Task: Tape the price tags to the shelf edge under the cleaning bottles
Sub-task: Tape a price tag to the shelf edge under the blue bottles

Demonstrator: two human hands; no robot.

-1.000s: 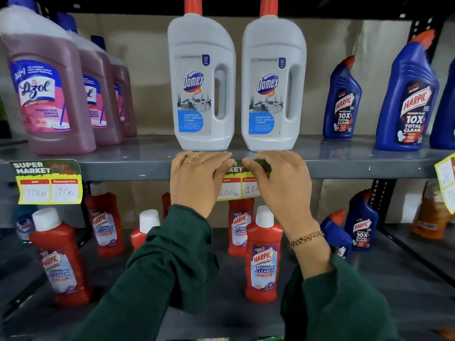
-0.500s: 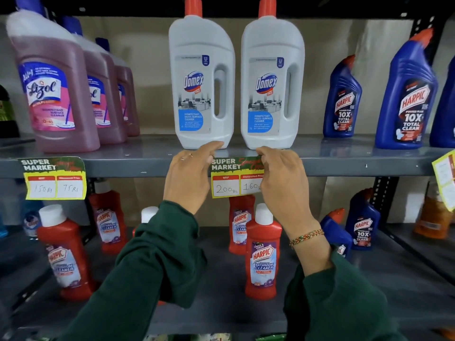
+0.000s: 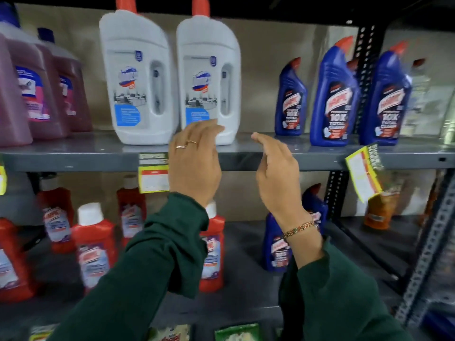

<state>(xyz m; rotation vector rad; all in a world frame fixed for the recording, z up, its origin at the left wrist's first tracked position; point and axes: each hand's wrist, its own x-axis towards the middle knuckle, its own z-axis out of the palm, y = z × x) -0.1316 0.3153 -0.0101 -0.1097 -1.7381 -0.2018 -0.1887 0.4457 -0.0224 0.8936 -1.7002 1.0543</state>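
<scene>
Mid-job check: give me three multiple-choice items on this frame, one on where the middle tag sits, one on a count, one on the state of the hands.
1. Where is the middle price tag?
A. On the shelf edge below the white bottles
B. Lying on the lower shelf
C. Stuck on a blue bottle

2. How many white bottles stand on the upper shelf?
A. One
B. Two
C. Four

3. What are the hands doing?
A. Both pinch the tag
B. Both are open and hold nothing
C. One grips a bottle

Key: 1 A, the tag hangs from the edge, partly behind the left hand. 2 B, two stand side by side. 3 B, the left hand and right hand show loose fingers with nothing between them.
</scene>
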